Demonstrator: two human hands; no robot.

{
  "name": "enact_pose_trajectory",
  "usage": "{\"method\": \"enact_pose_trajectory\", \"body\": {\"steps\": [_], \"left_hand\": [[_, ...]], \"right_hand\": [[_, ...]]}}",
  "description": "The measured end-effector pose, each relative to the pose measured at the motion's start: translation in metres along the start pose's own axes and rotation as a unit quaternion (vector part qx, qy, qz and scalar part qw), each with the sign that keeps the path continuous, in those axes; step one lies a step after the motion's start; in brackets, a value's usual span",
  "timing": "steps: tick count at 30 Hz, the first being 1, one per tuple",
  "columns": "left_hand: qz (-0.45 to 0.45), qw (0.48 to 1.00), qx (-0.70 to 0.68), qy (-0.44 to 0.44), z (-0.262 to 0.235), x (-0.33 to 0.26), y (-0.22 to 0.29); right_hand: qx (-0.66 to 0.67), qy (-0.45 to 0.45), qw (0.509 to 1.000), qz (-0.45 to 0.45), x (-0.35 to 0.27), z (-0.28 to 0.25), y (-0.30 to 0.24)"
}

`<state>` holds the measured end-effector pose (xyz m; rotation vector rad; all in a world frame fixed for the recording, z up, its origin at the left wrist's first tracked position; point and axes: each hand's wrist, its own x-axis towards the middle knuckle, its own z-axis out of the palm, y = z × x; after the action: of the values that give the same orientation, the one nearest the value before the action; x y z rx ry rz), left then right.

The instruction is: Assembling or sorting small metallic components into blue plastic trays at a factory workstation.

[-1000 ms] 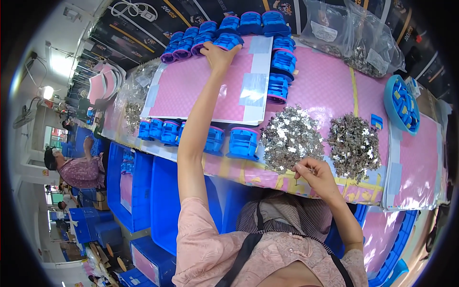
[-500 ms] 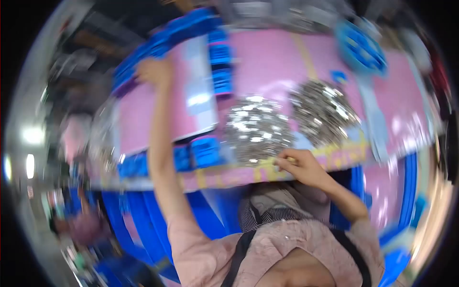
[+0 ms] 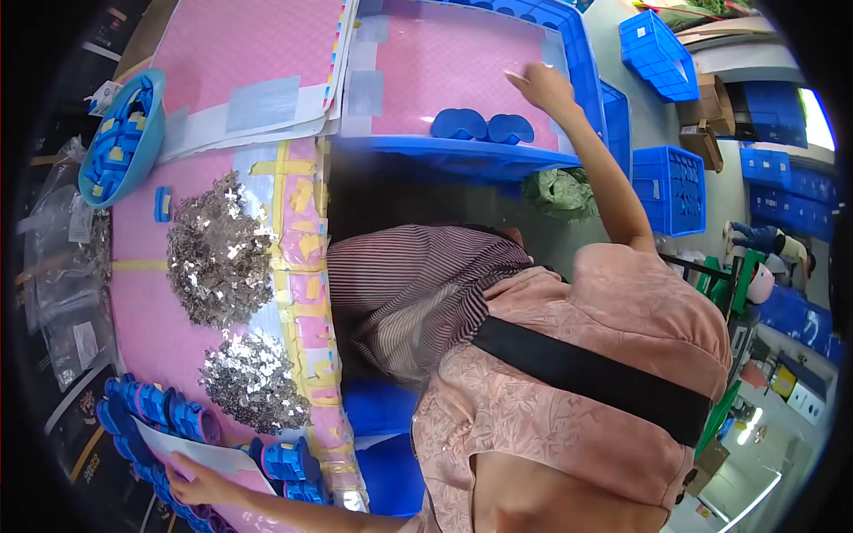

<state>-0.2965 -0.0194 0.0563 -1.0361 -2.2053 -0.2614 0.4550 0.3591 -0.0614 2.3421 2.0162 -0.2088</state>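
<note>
My left hand [image 3: 197, 485] reaches to the lower left, its thumb apart from the fingers. It is over a white-edged sheet [image 3: 182, 444], beside rows of blue curved pieces with pink inside [image 3: 153, 404]. I see nothing held in it. My right hand [image 3: 544, 90] is stretched out at the top, above a pink sheet [image 3: 418, 67] in a large blue crate [image 3: 498, 158]. Its fingers are partly curled, the thumb standing off, with no held thing visible. Two blue rounded pieces [image 3: 484, 126] lie on that sheet, nearer me than the hand.
Two heaps of small shiny metal parts [image 3: 222, 253] lie on the pink-covered table [image 3: 142, 306]. A light-blue bowl [image 3: 158, 107] of blue pieces stands at its far side, near clear plastic bags [image 3: 67, 284]. More blue crates [image 3: 659, 53] and a person [image 3: 782, 244] are at the right.
The view has swung to the right. My right hand has left the table edge by the metal heaps and now stretches over the crate. My left hand remains by the blue pieces.
</note>
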Motion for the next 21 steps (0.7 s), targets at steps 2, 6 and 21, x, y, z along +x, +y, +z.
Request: {"method": "enact_pose_trajectory", "body": {"steps": [2,6,21], "left_hand": [[0.051,0.996,-0.067,-0.035,-0.031,-0.014,0.076],[-0.039,0.939,-0.272,-0.208,-0.040,-0.046,0.175],[-0.196,0.747,-0.559,-0.301,-0.072,-0.125,0.324]], "right_hand": [[-0.020,-0.034,0.999,0.009,-0.019,0.022,0.036],[0.120,-0.066,0.974,-0.182,-0.047,0.049,0.047],[0.013,0.134,0.985,-0.110,-0.053,-0.002,-0.019]]}}
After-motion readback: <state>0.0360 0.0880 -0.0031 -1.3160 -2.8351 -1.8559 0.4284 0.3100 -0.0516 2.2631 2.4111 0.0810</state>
